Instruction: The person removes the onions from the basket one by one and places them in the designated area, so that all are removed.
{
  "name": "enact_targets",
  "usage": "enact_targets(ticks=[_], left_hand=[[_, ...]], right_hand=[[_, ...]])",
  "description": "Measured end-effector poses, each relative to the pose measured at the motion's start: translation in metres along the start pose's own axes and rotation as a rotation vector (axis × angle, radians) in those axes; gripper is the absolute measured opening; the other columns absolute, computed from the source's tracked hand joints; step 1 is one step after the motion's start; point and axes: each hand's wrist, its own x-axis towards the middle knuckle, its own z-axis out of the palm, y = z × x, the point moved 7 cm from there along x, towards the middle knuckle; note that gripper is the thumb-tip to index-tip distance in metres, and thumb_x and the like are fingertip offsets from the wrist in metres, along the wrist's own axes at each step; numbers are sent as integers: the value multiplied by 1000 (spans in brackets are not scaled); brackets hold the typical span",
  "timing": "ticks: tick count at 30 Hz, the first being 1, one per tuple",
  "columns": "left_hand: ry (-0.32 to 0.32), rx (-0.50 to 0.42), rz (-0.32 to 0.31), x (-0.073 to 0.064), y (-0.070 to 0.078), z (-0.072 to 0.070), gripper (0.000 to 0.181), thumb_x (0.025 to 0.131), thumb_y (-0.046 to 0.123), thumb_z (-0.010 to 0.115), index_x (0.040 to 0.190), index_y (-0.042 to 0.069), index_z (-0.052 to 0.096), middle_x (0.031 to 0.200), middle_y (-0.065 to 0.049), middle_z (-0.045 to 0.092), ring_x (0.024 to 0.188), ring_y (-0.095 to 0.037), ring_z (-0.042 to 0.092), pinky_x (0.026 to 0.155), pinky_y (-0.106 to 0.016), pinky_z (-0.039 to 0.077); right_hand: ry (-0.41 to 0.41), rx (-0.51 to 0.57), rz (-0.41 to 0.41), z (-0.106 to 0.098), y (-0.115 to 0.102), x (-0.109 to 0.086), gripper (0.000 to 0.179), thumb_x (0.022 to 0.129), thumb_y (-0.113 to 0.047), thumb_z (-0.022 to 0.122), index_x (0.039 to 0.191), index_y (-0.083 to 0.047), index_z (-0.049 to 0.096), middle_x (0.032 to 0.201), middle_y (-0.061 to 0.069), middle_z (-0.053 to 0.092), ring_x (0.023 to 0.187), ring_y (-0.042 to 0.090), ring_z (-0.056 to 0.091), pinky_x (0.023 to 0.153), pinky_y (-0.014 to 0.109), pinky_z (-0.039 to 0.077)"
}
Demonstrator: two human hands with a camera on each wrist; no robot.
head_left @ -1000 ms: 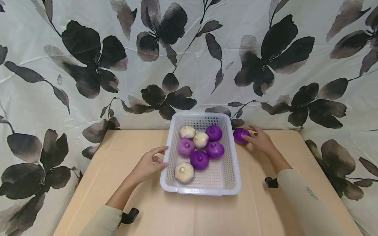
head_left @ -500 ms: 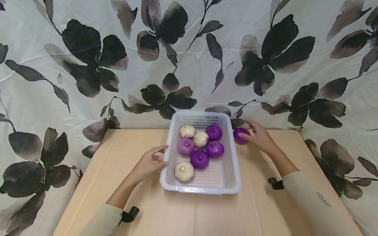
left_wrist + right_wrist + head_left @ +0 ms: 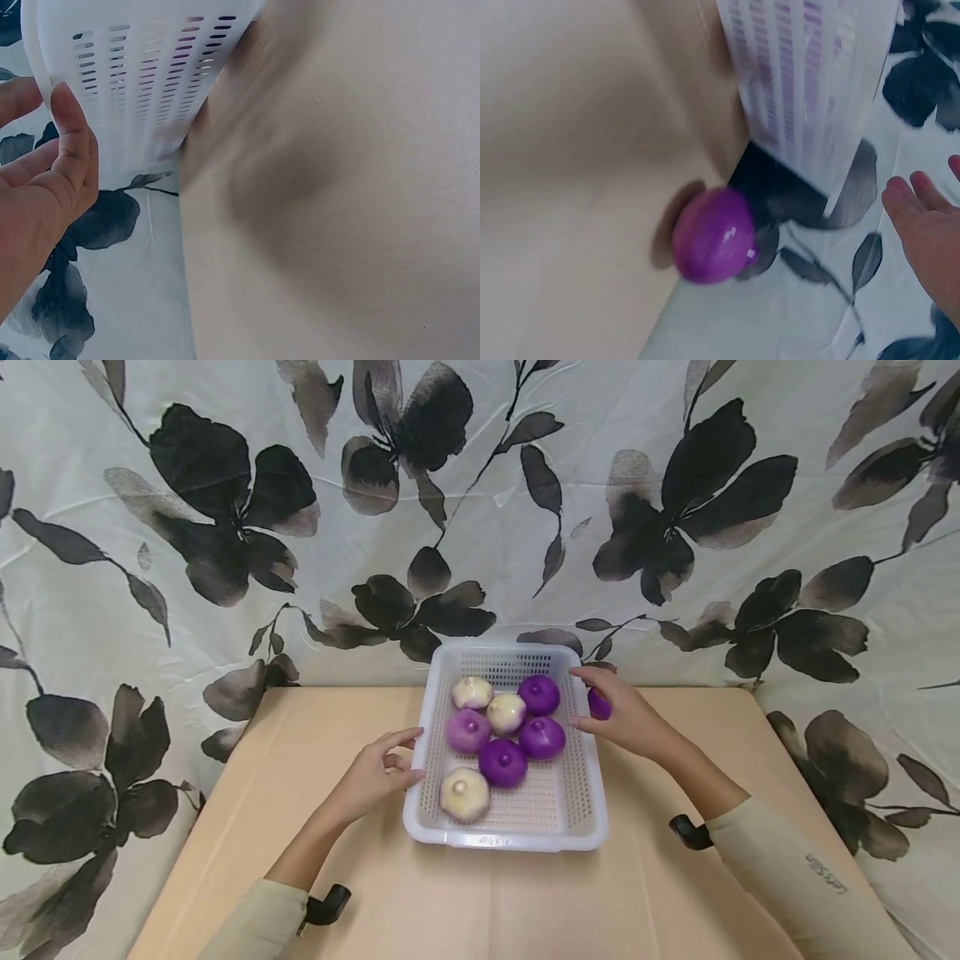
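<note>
A white plastic basket (image 3: pixel 547 814) stood on the pale wooden counter (image 3: pixel 532 910), pushed up toward the wall side, its walls pierced with rows of small slots. I counted seven onions inside it: three pale onions (image 3: pixel 465 794) and four purple onions (image 3: pixel 503 762), one of them a lighter, pinker shade than its neighbours. Most were bunched toward the far half; one pale one sat nearest the person, by the left wall.

An eighth, a lone purple onion (image 3: pixel 598 703), lay on the counter just outside the basket's right wall, partly screened from above by the right hand (image 3: pixel 626 718). That hand was spread wide, fingers and thumb well apart over the right rim, with nothing in its grasp; whether it touched the rim I could not tell. From near the right wrist, the onion sat clear of the fingers, close to the counter's far edge.

The left hand (image 3: pixel 371 779) was bent into a loose curve, its thumb and a fingertip lightly holding the basket's left rim.

Both arms wore pale sleeves (image 3: pixel 258 914), with a small black device (image 3: pixel 327 906) at each wrist. Behind everything hung a whitish cloth (image 3: pixel 517 535) printed with big dark flowers.
</note>
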Motion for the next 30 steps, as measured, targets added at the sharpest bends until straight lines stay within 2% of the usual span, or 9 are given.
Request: enact_targets(ticks=[5, 7, 13, 20, 25, 30], left_hand=[[-2, -2, -2, 0, 0, -1, 68, 90, 1, 75, 152, 0, 47, 134, -25, 50, 87, -20, 66, 68, -22, 57], [-3, -3, -3, 0, -1, -1, 68, 90, 2, 75, 152, 0, 47, 134, -25, 50, 87, -19, 66, 68, -22, 57], [0, -1, -7, 0, -2, -1, 68, 90, 1, 75, 152, 1, 47, 134, -25, 50, 86, -19, 65, 68, -22, 57], [-4, -3, -3, 0, -2, -1, 68, 90, 1, 75, 152, 0, 46, 134, -25, 50, 86, -19, 66, 69, -23, 58], [-8, -5, -4, 0, -2, -1, 69, 90, 1, 75, 152, -1, 46, 134, -26, 50, 85, -19, 66, 69, -23, 59], [-12, -13, -1, 1, -2, 0, 69, 90, 0, 74, 152, -1, 46, 134, -26, 50, 86, -19, 67, 70, -23, 59]], right_hand=[[-101, 32, -21, 24, -17, 2, 84, 86, -26, 86, 157, -14, 42, 160, 12, 41, 148, 37, 40, 117, 58, 41], [-127, 31, -43, 34, -22, 3, 83, 86, -26, 86, 156, -14, 43, 160, 11, 43, 150, 33, 39, 120, 56, 37], [-178, -5, -97, 61, -33, 9, 82, 84, -33, 87, 153, -11, 48, 155, 10, 50, 145, 32, 46, 121, 54, 37], [-251, -46, -112, 90, -40, 16, 78, 84, -32, 86, 150, -11, 50, 147, 14, 56, 139, 32, 53, 117, 50, 42], [-310, -6, -133, 102, -45, 17, 76, 86, -30, 85, 149, -8, 51, 144, 16, 60, 136, 34, 56, 116, 50, 44], [-371, 3, -125, 111, -43, 16, 77, 86, -30, 84, 150, -5, 50, 148, 16, 57, 140, 34, 53, 119, 49, 41]])
